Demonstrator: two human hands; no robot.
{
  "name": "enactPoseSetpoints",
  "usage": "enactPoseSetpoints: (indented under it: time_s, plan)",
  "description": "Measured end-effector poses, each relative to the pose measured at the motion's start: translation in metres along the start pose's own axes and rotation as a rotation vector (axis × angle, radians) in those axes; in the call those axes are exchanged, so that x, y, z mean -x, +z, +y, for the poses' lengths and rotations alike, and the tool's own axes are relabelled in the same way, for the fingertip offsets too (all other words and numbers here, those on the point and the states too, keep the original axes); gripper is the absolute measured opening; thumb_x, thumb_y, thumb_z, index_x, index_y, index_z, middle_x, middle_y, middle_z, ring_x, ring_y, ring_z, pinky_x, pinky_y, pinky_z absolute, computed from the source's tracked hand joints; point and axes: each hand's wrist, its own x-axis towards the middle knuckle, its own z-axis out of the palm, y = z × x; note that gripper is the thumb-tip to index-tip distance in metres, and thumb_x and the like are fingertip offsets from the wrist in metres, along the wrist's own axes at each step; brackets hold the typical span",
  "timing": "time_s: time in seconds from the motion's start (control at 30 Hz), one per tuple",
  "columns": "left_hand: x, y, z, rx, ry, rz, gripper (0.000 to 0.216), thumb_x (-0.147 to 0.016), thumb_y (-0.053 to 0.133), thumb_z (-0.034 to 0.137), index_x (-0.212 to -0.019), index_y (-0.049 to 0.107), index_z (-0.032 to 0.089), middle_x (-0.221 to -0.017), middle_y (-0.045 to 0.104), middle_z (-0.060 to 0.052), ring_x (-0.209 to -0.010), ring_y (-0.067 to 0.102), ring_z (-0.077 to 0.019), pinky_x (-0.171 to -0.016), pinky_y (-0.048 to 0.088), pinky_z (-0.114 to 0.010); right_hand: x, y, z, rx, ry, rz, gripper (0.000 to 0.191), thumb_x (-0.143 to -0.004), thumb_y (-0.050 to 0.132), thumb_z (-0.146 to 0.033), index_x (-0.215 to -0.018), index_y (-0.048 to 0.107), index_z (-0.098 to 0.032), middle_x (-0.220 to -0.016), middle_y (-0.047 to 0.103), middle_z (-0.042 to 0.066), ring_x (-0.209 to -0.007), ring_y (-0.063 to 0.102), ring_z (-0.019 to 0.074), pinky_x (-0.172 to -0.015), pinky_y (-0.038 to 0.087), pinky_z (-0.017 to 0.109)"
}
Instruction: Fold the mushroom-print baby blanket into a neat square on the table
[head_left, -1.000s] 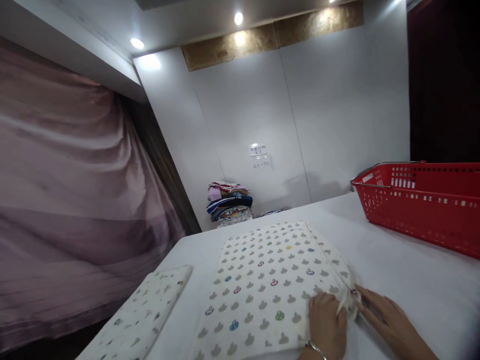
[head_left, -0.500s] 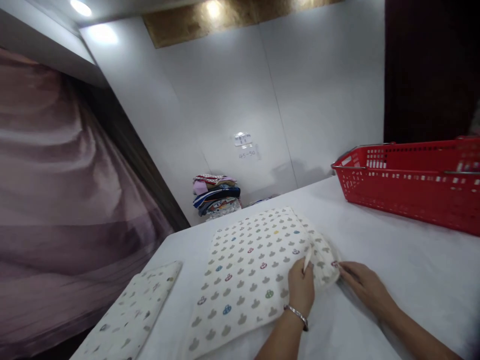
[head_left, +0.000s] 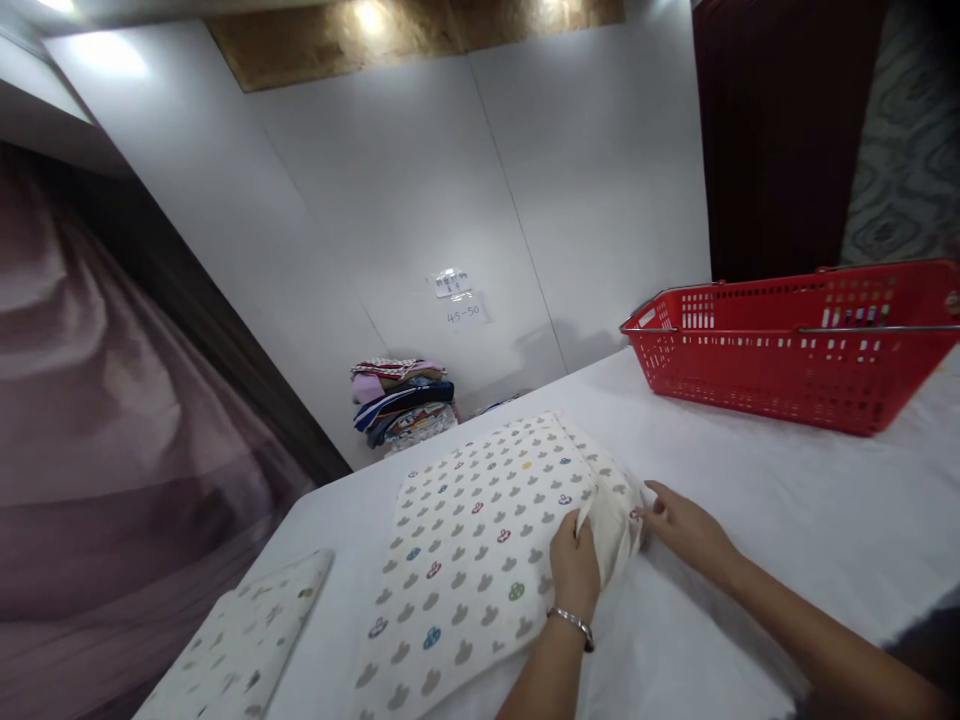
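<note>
A cream cloth [head_left: 480,550] with grey and coloured mushroom prints lies spread on the white table, its right part folded or layered. My left hand [head_left: 576,562], with a silver bracelet at the wrist, pinches a lifted edge of the cloth near its right side. Just to the right, my right hand [head_left: 686,528] has its thumb and a finger at the cloth's outer right corner, by a red print. The index finger is raised off the fabric. Whether the fabric is gripped between those fingertips is hard to see.
A red plastic basket [head_left: 750,365] with metal handles stands at the back right. Another folded printed cloth [head_left: 247,640] lies at the front left. Stacked folded fabrics [head_left: 405,400] sit at the back edge by the wall. A pinkish curtain [head_left: 112,450] hangs at left.
The view has swung right, so the basket shows more fully. The cloth's right layer is lifted and bunched more between my hands. My right hand's index finger has risen.
</note>
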Motion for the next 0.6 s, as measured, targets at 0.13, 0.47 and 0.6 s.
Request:
enactPoseSetpoints:
  time_s: [0.13, 0.47, 0.6]
  plan:
    - [-0.003, -0.004, -0.003, 0.022, -0.022, 0.020, 0.031, -0.083, 0.037, 0.030, -0.096, 0.062, 0.016, -0.098, 0.065, -0.007, -0.091, 0.056, -0.0190, -0.083, 0.040, -0.028, 0.001, 0.002, -0.016, 0.070, -0.195, 0.056, 0.034, -0.085, 0.037, -0.037, -0.110, 0.054, -0.021, -0.098, 0.062, 0.006, -0.092, 0.055, 0.0204, -0.076, 0.040, 0.030]
    - [0.011, 0.003, -0.003, -0.167, 0.042, -0.065, 0.041, -0.079, 0.040, 0.017, -0.117, 0.055, 0.016, -0.121, 0.057, -0.006, -0.112, 0.048, -0.0182, -0.100, 0.032, -0.030, -0.015, 0.021, -0.018, -0.282, 0.079, -0.233, 0.048, -0.069, 0.049, -0.020, -0.116, 0.049, -0.016, -0.063, 0.059, -0.002, -0.057, 0.055, 0.0126, -0.051, 0.037, 0.022]
    - [0.022, 0.007, -0.003, -0.269, 0.131, -0.147, 0.048, -0.080, 0.045, 0.028, -0.128, 0.045, 0.019, -0.129, 0.050, -0.007, -0.117, 0.044, -0.0212, -0.101, 0.030, -0.034, -0.005, 0.016, -0.026, -0.773, 0.199, -0.243, 0.048, -0.071, 0.049, -0.028, -0.117, 0.044, -0.014, -0.052, 0.048, -0.007, -0.044, 0.047, 0.0097, -0.039, 0.028, 0.020]
